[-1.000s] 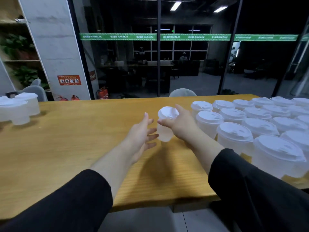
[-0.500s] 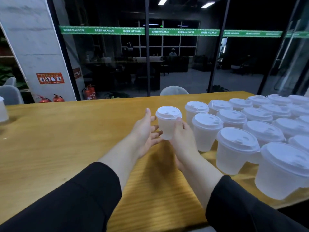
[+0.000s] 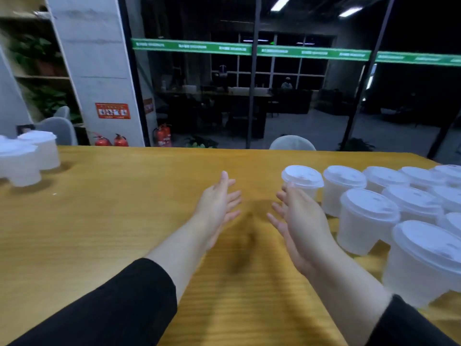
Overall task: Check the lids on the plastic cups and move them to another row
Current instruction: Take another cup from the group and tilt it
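Neither hand holds anything. My left hand (image 3: 218,208) hovers over the wooden table (image 3: 124,221) with straight, spread fingers, palm turned right. My right hand (image 3: 296,226) faces it with loosely spread fingers. A white plastic cup with a lid (image 3: 302,179) stands upright just beyond my right fingertips, at the left end of the cup group; whether the fingers touch it I cannot tell. Several more lidded cups (image 3: 369,216) stand in rows to the right.
A few lidded cups (image 3: 27,158) stand at the table's far left edge. Past the table's far edge are chair backs (image 3: 291,143), a concrete pillar, fire extinguishers (image 3: 162,134) and a glass wall.
My right hand held a lidded cup in the air in front of me; now it is open and holds nothing. My left hand stays open. The view has swung left.
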The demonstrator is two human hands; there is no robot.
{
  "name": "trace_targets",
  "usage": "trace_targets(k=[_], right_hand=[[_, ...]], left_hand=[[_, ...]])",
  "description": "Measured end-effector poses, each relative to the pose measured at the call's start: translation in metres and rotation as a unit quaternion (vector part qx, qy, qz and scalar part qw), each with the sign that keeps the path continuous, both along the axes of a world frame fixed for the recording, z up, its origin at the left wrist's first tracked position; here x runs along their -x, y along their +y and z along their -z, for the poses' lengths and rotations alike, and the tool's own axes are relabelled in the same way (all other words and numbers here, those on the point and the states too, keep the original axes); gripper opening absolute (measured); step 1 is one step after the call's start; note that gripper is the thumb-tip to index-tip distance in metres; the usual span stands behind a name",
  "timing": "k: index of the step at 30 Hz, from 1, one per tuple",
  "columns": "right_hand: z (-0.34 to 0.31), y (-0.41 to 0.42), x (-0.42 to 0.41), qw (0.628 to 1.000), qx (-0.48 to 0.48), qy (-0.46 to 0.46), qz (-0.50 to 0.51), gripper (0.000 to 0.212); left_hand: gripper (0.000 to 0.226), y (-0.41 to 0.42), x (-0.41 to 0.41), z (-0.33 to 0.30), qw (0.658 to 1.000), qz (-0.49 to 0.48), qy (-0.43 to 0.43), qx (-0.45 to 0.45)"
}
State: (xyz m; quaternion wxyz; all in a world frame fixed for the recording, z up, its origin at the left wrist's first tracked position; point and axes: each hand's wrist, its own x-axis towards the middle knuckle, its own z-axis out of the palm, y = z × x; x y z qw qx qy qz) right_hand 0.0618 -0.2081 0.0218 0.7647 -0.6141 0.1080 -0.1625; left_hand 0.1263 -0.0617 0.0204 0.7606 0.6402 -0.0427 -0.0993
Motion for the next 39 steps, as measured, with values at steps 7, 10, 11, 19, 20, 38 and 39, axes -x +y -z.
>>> trace_targets(k=[7, 10, 11, 19, 20, 38, 39], right_hand=[[-0.017, 0.145, -0.049, 0.976, 0.161, -0.037, -0.145, 0.018], [-0.014, 0.222, -0.067, 0.959, 0.192, -0.05, -0.205, 0.025], [-0.013, 0.247, -0.072, 0.954, 0.194, -0.053, -0.224, 0.021], [0.023, 0.43, -0.104, 0.904, 0.221, -0.1, -0.353, 0.02], [0.024, 0.448, -0.106, 0.9, 0.212, -0.106, -0.364, 0.026], [0.028, 0.553, -0.118, 0.837, 0.161, -0.151, -0.501, 0.032], [0.027, 0.546, -0.117, 0.842, 0.164, -0.153, -0.491, 0.035]], left_hand=[[0.043, 0.213, -0.015, -0.009, 0.958, -0.275, -0.06, -0.047], [0.029, 0.3, -0.007, -0.014, 0.909, -0.394, -0.104, -0.09], [0.028, 0.324, -0.001, -0.012, 0.885, -0.433, -0.123, -0.116], [0.03, 0.427, 0.042, 0.014, 0.676, -0.673, -0.23, -0.192], [0.02, 0.432, 0.041, 0.014, 0.657, -0.697, -0.237, -0.16], [0.049, 0.456, 0.019, 0.024, 0.745, -0.664, -0.062, 0.008], [0.047, 0.455, 0.019, 0.025, 0.752, -0.656, -0.06, 0.006]])
